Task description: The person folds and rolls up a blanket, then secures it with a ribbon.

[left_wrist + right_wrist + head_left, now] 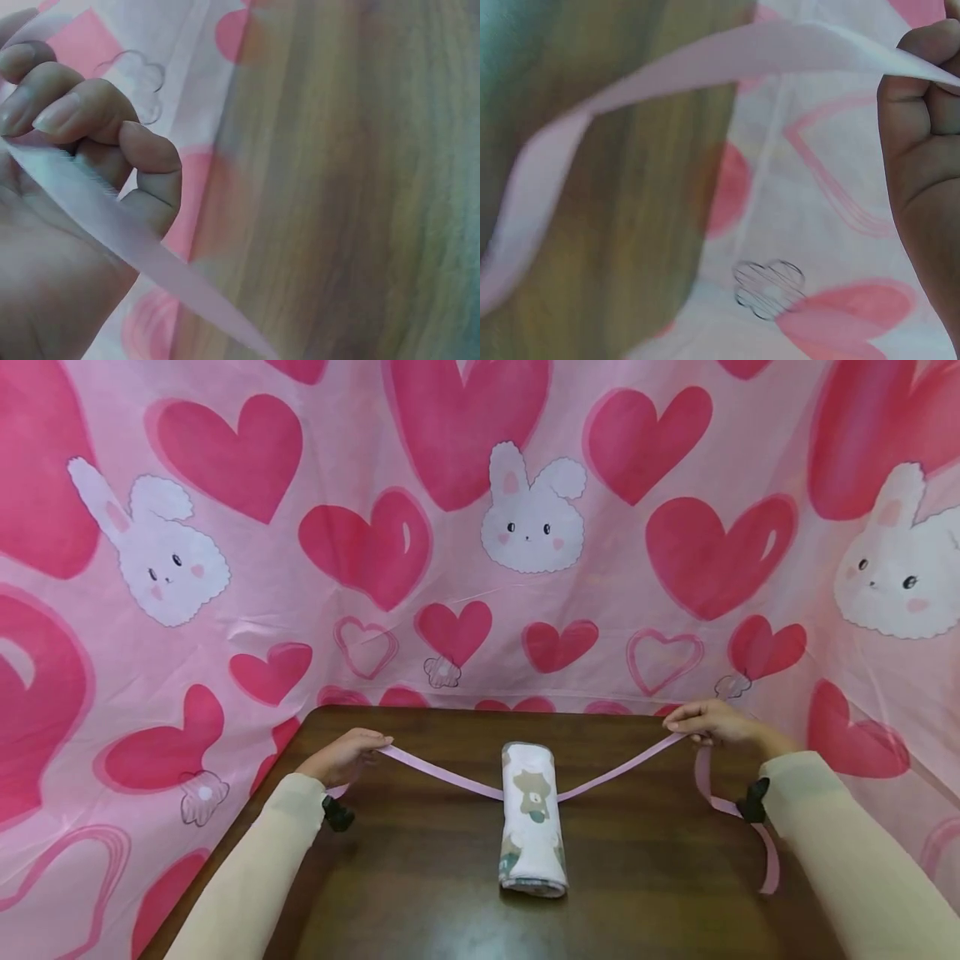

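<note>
A rolled white towel (pixel 534 827) with a brown bear print stands lengthwise on the table, its near end toward me. From under it a pink ribbon (pixel 442 774) rises to both sides. My left hand (pixel 347 757) pinches the ribbon at the left, raised above the table; its loose end (pixel 202 289) trails past the palm in the left wrist view. At the right, my right hand (pixel 708 722) pinches the other side, and a longer tail (pixel 768 860) hangs down by the wrist. In the right wrist view the ribbon (pixel 765 56) runs to the curled fingers.
The brown wooden table (pixel 420 885) has its far edge near a pink cloth (pixel 465 577) printed with hearts and rabbits, which hangs behind and on both sides. Dark wrist cameras (pixel 339 814) sit under both wrists.
</note>
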The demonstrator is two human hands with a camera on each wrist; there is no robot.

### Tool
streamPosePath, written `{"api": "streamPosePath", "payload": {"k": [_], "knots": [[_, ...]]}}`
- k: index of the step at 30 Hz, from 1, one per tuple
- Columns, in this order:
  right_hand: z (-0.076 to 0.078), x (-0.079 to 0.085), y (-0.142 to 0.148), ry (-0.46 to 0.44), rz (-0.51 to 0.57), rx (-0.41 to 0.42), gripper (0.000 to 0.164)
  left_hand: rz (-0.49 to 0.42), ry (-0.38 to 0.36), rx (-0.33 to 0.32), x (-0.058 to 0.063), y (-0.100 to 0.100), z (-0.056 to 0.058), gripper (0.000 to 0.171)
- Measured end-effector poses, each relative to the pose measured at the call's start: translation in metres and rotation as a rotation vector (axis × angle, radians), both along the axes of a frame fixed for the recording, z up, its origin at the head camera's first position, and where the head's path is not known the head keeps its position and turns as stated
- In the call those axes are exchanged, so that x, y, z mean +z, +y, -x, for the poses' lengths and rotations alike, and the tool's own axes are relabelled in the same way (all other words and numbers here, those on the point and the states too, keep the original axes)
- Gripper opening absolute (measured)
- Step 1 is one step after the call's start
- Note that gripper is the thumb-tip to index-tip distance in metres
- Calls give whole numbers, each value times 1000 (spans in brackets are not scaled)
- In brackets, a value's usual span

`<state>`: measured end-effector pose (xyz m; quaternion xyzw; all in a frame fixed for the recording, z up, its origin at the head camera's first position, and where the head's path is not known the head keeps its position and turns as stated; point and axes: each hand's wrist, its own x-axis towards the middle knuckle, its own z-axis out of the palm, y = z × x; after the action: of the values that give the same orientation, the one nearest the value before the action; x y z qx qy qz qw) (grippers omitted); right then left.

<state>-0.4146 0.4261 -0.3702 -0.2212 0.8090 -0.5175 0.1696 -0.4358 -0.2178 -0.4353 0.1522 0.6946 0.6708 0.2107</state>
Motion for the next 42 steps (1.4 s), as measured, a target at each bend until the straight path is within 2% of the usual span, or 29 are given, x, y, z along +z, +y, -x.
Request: {"api": "streamPosePath", "payload": {"k": [4,7,9,16,22,24,31,37,42], "knots": [[-4,22,8,-17,9,-12,26,-42,14,59,6,-12,-1,37],[-7,38,15,-22,4,-25,25,-114,3,70,13,-21,-2,37],[-8,47,19,-20,11,-26,25,-149,3,64,19,-26,-2,39],[-7,77,29,-29,118,58,34,-313,-11,29,44,-40,3,44],[-8,104,22,43,171,44,33,-488,-15,0,66,-46,5,47],[-9,112,14,70,177,25,31,-523,-28,-13,71,-47,5,48],[-8,146,-25,115,319,68,28,-583,-37,16,92,-40,7,45],[-11,174,-75,183,274,71,22,-629,-34,24,110,-30,4,46],[-12,177,-120,211,219,106,17,-625,-26,33,117,-29,1,45]]}}
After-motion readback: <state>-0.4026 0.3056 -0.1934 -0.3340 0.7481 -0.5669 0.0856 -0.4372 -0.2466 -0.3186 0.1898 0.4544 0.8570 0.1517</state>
